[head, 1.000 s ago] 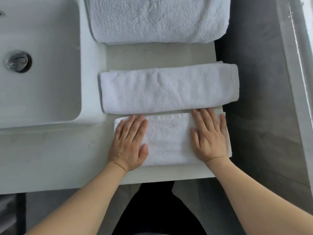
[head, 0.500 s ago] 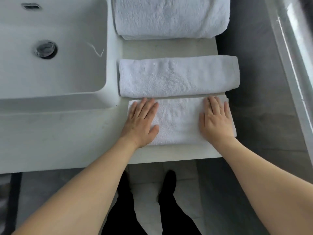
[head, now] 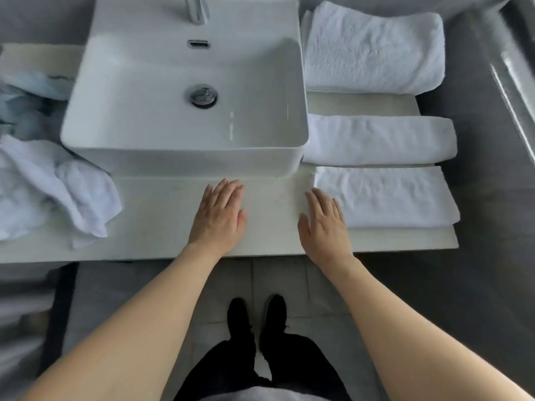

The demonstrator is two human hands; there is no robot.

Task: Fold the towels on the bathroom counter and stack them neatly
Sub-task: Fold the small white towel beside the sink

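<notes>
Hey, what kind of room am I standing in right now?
Most likely a bathroom: a white basin with a tap sits on a counter, with folded white towels stacked beside it.

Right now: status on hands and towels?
Both hands open, flat: left hand on bare counter, right hand at nearest folded towel. Unfolded towels heaped left of sink. Path clear.

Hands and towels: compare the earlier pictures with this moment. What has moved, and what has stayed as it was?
Both hands have come off the nearest folded towel, moving to the person's left. The left hand is now over bare counter; the right hand is at the towel's left edge. Both are open, holding nothing. The three folded towels lie as before, unstacked.
</notes>
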